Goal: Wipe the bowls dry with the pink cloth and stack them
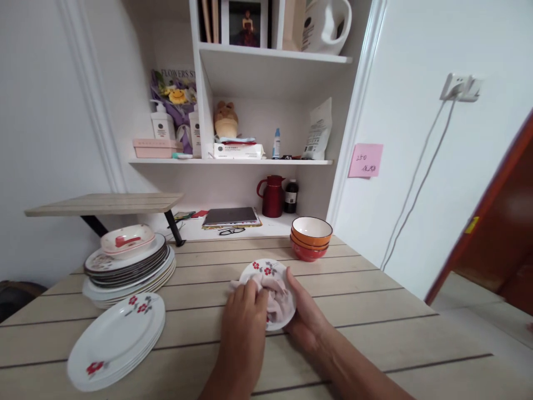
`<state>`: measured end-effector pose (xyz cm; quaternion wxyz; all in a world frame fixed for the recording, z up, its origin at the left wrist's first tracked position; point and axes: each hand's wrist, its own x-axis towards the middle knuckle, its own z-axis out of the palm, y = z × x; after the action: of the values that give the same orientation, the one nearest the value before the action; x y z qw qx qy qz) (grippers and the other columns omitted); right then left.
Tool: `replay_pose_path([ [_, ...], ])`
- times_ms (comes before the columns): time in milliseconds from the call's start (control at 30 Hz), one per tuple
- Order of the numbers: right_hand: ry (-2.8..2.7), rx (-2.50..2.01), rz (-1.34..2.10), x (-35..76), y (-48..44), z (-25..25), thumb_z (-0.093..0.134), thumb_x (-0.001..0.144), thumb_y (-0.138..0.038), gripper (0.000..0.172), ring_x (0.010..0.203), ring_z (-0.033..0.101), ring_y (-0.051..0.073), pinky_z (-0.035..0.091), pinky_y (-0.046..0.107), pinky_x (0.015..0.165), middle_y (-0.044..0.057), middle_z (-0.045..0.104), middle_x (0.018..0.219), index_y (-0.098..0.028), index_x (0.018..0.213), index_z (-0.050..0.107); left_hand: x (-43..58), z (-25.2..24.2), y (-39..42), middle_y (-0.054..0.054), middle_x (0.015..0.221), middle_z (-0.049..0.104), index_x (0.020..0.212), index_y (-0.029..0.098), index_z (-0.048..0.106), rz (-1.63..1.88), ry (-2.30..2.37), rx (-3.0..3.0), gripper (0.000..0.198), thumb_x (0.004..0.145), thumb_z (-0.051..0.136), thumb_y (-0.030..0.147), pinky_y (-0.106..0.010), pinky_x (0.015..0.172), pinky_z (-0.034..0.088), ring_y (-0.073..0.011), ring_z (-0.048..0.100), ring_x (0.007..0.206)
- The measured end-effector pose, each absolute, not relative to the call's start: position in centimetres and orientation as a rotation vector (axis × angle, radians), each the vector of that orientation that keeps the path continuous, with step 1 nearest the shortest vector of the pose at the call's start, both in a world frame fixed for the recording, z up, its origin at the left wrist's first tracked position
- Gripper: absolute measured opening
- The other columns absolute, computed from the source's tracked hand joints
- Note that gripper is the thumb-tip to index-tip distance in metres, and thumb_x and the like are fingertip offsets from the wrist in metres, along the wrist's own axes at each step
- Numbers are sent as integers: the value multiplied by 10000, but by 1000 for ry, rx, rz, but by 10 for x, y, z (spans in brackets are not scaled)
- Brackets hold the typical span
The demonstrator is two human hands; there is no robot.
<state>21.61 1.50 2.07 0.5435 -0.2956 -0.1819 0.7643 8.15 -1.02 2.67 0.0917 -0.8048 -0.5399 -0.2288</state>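
Note:
A small white plate (250, 270) with red flowers and grey leaves is tilted up over the middle of the table. My right hand (306, 316) grips it by the right rim, thumb along the edge and fingers hidden behind. Pressed on the plate's face is a pale pink cloth (275, 297), bunched under the curled fingers of my left hand (245, 311). To the left lies a stack of oval white plates (119, 339) with the same flower pattern. Behind my right hand, a pile of orange and red bowls (310, 239) stands on the table.
A tall stack of plates (129, 272) topped by a square pink-patterned dish (127, 240) sits at the left, near a raised wooden shelf (108, 204). At the back are a laptop (231, 216), glasses (232, 231), a red jug (272, 197) and a dark bottle (291, 196).

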Motion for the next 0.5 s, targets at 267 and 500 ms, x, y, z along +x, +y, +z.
replay_pose_path([
  [267, -598, -733, 1861, 202, 9, 9, 553, 901, -634, 592, 960, 716, 252, 503, 355, 897, 108, 788, 1037, -140, 1198, 685, 75, 29, -5, -61, 1083, 615, 1223, 258, 647, -784, -1682, -2264, 370, 911, 551, 84, -393, 877, 453, -253, 573, 1018],
  [500, -358, -778, 1771, 211, 14, 21, 524, 938, -579, 530, 843, 737, 259, 544, 404, 826, 111, 795, 989, -138, 1197, 664, 75, 35, -11, -70, 1047, 628, 1141, 225, 680, -599, -1762, -2257, 304, 919, 523, 89, -392, 834, 468, -247, 595, 949],
])
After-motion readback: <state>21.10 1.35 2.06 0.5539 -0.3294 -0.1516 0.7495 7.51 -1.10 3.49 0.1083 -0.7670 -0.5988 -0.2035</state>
